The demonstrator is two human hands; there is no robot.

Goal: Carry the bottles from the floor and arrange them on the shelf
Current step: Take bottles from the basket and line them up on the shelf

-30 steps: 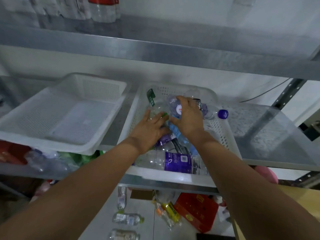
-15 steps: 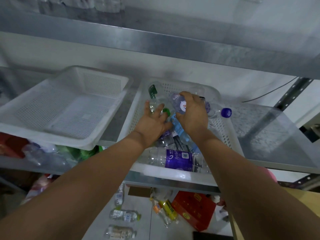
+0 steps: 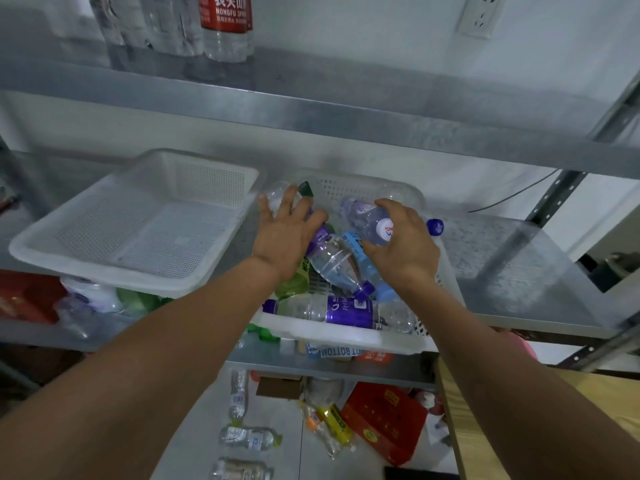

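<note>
**So that basket's getting pretty crowded**

Both arms are reaching into the right-hand basket on the middle shelf. The right hand has its fingers wrapped round a clear bottle with a blue cap. It's held sideways just above the pile, cap pointing right. The left hand is flat, fingers straight and spread, pressing on the heap of bottles in the basket and not gripping anything. A purple-label bottle lies across the front, right against the rim.

What I'd worry about is that the heap is all round bottles lying every which way. Set another one on top and let go, and it could easily roll. The rim looks low, so a roller could go over the front and down to the floor.

The basket's front also looks like it sits right at the shelf edge. Leaning on it with that flat hand might tip it forward.

The white basket just beside it on the left looks like the safer spot to me. There are loose bottles down on the floor too, so plenty more to carry.
</note>
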